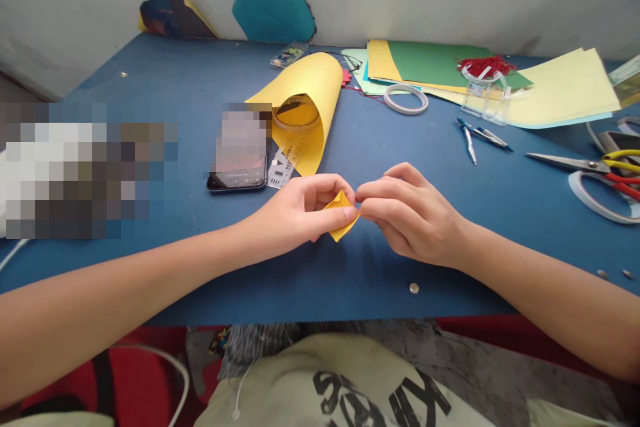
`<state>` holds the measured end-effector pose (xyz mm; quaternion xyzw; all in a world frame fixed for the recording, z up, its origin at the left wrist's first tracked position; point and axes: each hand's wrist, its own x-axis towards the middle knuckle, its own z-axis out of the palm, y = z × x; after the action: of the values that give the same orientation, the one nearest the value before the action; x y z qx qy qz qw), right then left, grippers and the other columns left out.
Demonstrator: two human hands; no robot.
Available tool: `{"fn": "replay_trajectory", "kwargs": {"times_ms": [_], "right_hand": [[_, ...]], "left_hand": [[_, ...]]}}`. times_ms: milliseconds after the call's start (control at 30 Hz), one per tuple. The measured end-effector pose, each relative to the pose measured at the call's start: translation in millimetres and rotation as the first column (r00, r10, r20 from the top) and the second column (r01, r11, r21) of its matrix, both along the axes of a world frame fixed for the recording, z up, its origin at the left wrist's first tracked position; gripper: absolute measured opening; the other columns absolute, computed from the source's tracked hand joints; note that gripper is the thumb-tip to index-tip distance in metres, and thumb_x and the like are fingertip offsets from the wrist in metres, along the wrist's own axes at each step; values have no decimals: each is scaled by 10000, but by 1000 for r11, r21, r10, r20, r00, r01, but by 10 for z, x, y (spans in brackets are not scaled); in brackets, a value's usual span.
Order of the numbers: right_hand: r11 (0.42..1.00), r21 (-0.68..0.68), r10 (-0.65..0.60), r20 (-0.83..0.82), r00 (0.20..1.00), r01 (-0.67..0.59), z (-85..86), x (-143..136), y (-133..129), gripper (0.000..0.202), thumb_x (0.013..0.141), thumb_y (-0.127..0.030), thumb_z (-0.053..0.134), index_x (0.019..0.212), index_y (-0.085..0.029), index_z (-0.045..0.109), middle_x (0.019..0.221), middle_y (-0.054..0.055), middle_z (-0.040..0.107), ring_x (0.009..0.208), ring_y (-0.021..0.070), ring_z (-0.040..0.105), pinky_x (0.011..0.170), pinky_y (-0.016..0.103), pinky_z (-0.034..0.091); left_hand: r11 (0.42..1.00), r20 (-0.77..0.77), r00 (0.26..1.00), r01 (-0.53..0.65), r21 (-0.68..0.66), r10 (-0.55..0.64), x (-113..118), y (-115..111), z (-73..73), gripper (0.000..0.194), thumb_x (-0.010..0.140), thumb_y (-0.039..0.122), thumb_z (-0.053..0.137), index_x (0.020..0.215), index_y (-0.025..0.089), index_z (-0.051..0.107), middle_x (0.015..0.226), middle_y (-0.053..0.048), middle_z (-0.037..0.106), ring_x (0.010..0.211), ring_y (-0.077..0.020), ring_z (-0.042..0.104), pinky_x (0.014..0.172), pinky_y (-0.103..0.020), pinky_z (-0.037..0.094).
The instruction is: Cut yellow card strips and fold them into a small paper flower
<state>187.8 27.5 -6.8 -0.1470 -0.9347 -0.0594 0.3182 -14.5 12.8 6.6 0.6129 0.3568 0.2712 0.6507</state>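
Near the front middle of the blue table, my left hand (313, 210) grips a small folded yellow paper (340, 228) between thumb and fingers. The paper has a raised flap at its top and a pointed lower end. My right hand (413, 217) meets its right corner, with thumb and fingertips pinched together there. Whether those fingertips hold the corner or only touch it is hard to tell. Behind my left hand stand a curled yellow sheet (327, 97), a clear stencil ruler (281, 167) and a phone (237, 177).
Stacked coloured papers (430, 63), a tape roll (406, 99) and red tassels (485, 67) lie at the back right. Pens (483, 135) and scissors (585, 163) are to the right. A small metal disc (413, 288) sits near the front edge.
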Motion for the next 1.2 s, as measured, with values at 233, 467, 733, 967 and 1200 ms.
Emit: {"fn": "replay_trajectory", "kwargs": {"times_ms": [233, 467, 733, 967, 1200], "right_hand": [[951, -303, -114, -164, 980, 60, -44, -61, -69, 80, 882, -216, 539, 874, -196, 462, 750, 12, 596, 666, 127, 552, 644, 271, 426], [894, -446, -113, -127, 985, 45, -78, -79, -80, 123, 902, -255, 528, 811, -174, 520, 673, -9, 581, 608, 105, 510, 628, 252, 395], [878, -477, -120, -129, 984, 44, -52, -77, -80, 135, 912, -253, 515, 810, -167, 537, 691, 6, 599, 620, 109, 517, 630, 257, 396], [919, -391, -115, -156, 981, 45, -67, -61, -69, 101, 905, -265, 534, 850, -182, 522, 713, 2, 600, 634, 107, 520, 648, 267, 410], [973, -232, -64, -212, 975, 13, -52, -53, -71, 111, 857, -217, 610, 891, -201, 505, 770, -8, 633, 679, 106, 555, 641, 269, 424]], "left_hand": [[984, 18, 986, -167, 55, 166, 2, -49, -15, 150, 806, 318, 648, 829, 174, 612, 672, 39, 573, 559, -58, 491, 470, -157, 388], [956, -40, 964, -256, 142, 263, 32, -76, 8, 152, 793, 315, 656, 811, 165, 636, 706, 18, 610, 558, -64, 503, 490, -167, 402], [960, -27, 966, -250, 124, 255, 49, -90, 11, 162, 777, 311, 671, 809, 155, 640, 701, 14, 605, 606, -79, 539, 493, -158, 418], [967, -44, 973, -221, 128, 229, 49, -93, 32, 104, 794, 257, 648, 804, 154, 652, 667, 26, 603, 543, -58, 508, 495, -154, 428], [978, -39, 981, -186, 98, 191, 43, -101, 31, 101, 791, 261, 650, 792, 159, 653, 669, 26, 609, 526, -56, 505, 504, -162, 431]]}}
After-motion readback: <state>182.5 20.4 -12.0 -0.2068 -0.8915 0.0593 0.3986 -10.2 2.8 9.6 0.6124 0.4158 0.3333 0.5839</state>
